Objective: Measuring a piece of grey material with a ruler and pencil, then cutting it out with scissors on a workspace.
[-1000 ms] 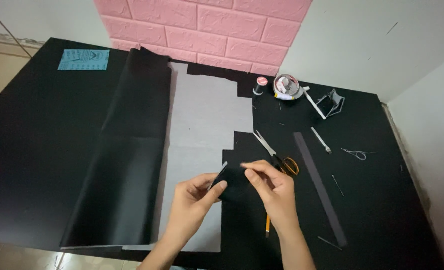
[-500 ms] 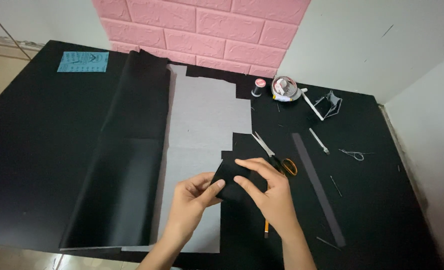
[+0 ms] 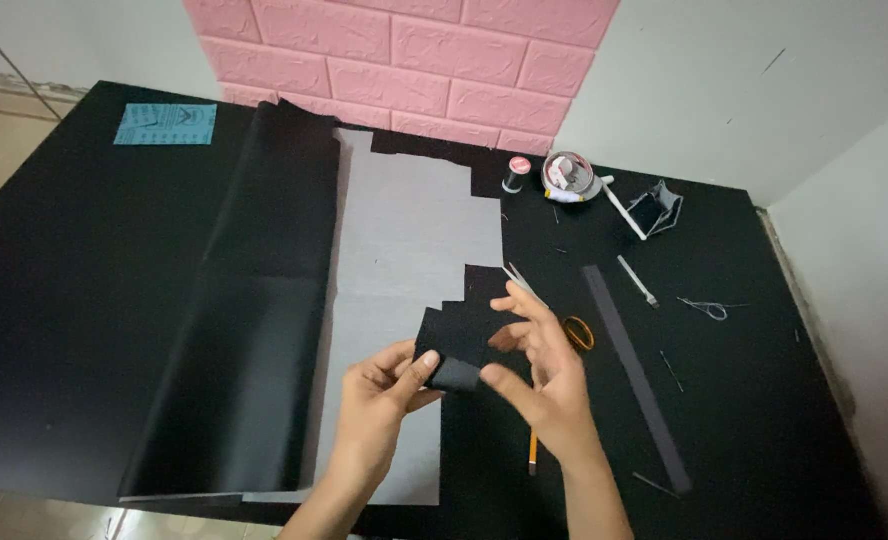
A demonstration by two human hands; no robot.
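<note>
a head-worn camera looks down at two bare hands over a black surface. nearest, the left hand pinches a small black square of fabric at its lower edge, thumb on top and fingers beneath, where the cloth is rolled or folded into a grey-looking lip. the right hand is just beside it, fingers spread and loosely curved, thumb tip touching the right end of that folded lip. half a second ago the right hand lay across the top of the fabric with fingers closed on it; now it has lifted off and opened, so more of the black piece shows. the fabric is held just above the surface, over the lower right edge of a large pale grey sheet of interfacing lying flat.

a yellow pencil pokes out below the right wrist, and orange-handled scissors lie just behind the right hand. to the right, a long dark grey strip runs diagonally. left of the grey sheet lies a large folded sheet of shiny black material.

farther back sit a small spool of dark thread, a round tape measure, a folded black clip stand, a small silver tool and small thread snips. at the far left corner is a blue square card, below a pink brick-pattern wall panel.
</note>
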